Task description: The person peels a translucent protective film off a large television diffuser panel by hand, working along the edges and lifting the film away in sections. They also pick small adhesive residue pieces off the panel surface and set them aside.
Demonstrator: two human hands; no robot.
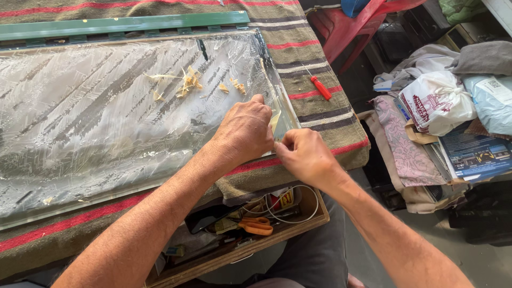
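Here, a glass panel [106, 122] lay flat on the striped blanket over the worktop [320, 58], and I had both hands at its near right corner. My left hand [244, 130] was curled, pressing the pane; my right hand [304, 154] pinched a thin yellowish film strip [275, 121] at that corner. I judged the strip flimsy, tear-prone. Peeled scraps [189, 82] lay farther up the pane; a red screwdriver [321, 88] rested right of it.

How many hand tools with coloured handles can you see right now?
2: a red-handled screwdriver lying on the striped blanket right of the panel, and orange-handled scissors in the open drawer. Others may be hidden under the drawer's clutter.
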